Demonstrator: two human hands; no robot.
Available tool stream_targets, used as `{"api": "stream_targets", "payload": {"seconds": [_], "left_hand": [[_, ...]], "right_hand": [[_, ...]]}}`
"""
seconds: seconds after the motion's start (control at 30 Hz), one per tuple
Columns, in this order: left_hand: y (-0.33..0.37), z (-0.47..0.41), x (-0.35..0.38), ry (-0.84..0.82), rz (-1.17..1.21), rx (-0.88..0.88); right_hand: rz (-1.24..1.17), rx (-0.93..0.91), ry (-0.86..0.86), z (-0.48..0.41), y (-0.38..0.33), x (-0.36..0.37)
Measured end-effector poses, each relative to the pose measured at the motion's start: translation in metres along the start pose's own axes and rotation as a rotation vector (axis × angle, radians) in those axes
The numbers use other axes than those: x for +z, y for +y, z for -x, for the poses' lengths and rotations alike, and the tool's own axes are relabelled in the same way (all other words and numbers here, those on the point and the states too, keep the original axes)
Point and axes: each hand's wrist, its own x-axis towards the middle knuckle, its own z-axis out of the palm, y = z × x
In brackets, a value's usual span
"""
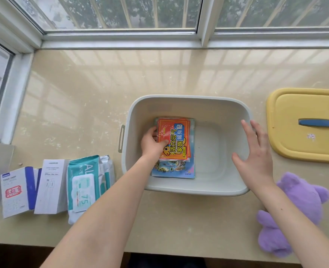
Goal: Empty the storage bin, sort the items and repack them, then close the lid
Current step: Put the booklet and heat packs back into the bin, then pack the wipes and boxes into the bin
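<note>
The left hand [153,143] pinches the orange packets [174,140] at the bin's [188,98] 9 o'clock side; it is better to lay them flat, while the right hand [254,155], fingers spread, steadies the bin.

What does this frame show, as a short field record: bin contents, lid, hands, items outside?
bin: grey-white storage bin, open, on the beige counter
bin contents: orange packets stacked on a blue flat pack, left side
lid: yellow lid off, lying right of the bin
left hand: inside the bin, gripping the orange packets
right hand: open, at the bin's right rim
outside left: two white boxes, wet wipe packs
outside right: purple plush toy
</note>
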Motion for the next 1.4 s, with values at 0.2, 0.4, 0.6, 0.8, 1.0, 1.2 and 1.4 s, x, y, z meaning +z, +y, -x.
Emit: {"api": "stream_targets", "payload": {"seconds": [0.2,0.4,0.6,0.8,1.0,1.2,1.4], "left_hand": [[0.007,0.009,0.000,0.032,-0.186,0.090],[0.031,0.053,-0.030,-0.010,-0.540,0.438],[0.078,0.136,-0.090,0.123,-0.693,0.846],[0.107,0.231,-0.147,0.337,-0.641,0.966],[0.068,0.302,-0.175,0.385,-0.623,0.906],[0.006,0.339,-0.199,0.366,-0.656,0.742],[-0.011,0.361,-0.258,0.457,-0.628,0.577]], "right_hand": [[-0.003,-0.004,-0.005,0.000,0.003,0.000],[0.067,-0.040,-0.070,0.001,-0.006,-0.010],[0.134,-0.173,0.005,0.018,-0.053,-0.068],[0.167,-0.343,0.067,0.075,-0.110,-0.140],[0.100,-0.357,-0.004,0.146,-0.131,-0.158],[0.086,-0.426,-0.117,0.185,-0.142,-0.138],[0.076,-0.562,-0.130,0.176,-0.199,-0.122]]}}
